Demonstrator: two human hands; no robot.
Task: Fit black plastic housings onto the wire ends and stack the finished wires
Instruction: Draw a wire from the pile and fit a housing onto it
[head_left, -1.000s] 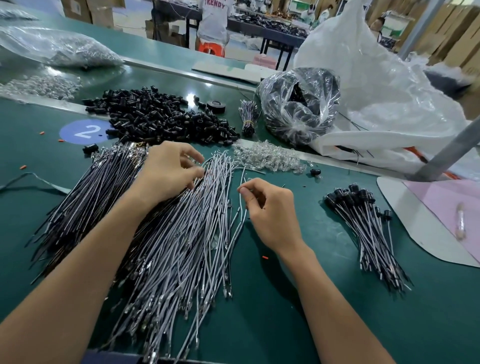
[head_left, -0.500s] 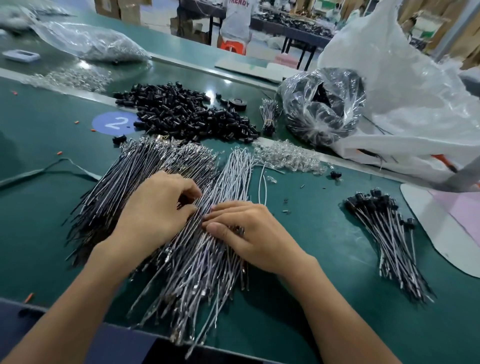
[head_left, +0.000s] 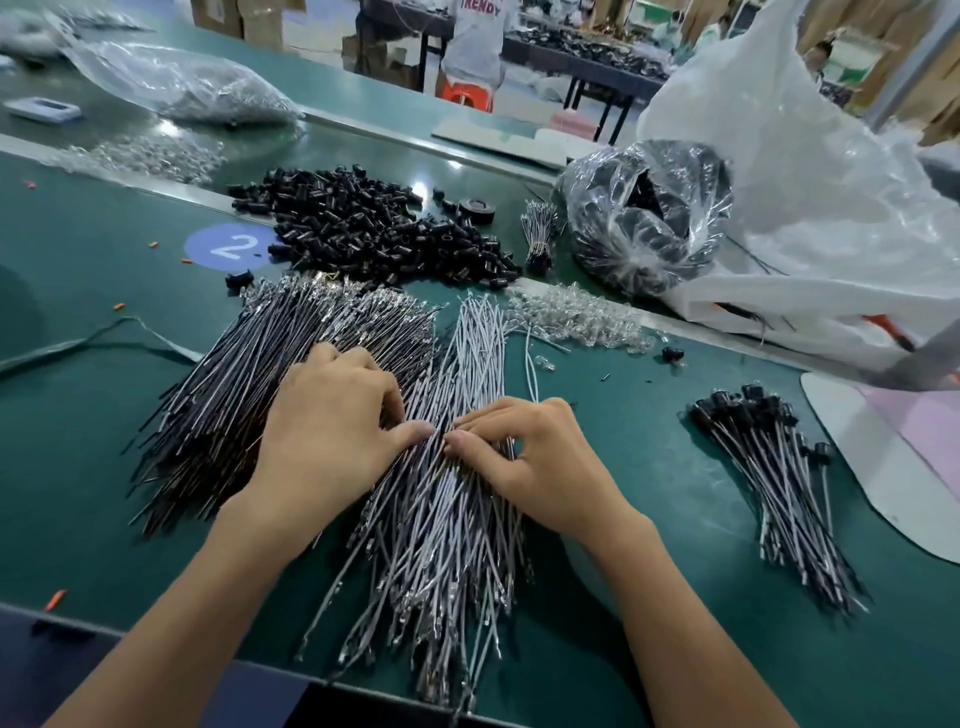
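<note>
Thumbs nearly meet as left hand (head_left: 332, 431) and right hand (head_left: 540, 467) pinch strands in the heap of thin grey metal-tipped wires (head_left: 441, 561)

Two hands: left hand (head_left: 332, 431), right hand (head_left: 540, 467); two spreads of bare wires, a dark spread (head_left: 223, 405) and a pale spread (head_left: 441, 561), strands in each too many to count; one stack of finished wires (head_left: 779, 493); one heap of loose black housings (head_left: 363, 223); two strays, a near stray housing (head_left: 239, 280) and a far stray housing (head_left: 672, 354); two heaps of clear parts, a right heap (head_left: 576, 317) and a far-left heap (head_left: 150, 156); three plastic bags, a clear bag of dark parts (head_left: 623, 249), a second clear bag (head_left: 187, 88), a white bag (head_left: 810, 197); one small tied bundle (head_left: 540, 234); one tape roll (head_left: 475, 208); one blue sticker (head_left: 231, 247) marked 2; at least five orange scraps (head_left: 54, 598); one green counter (head_left: 104, 467).
</note>
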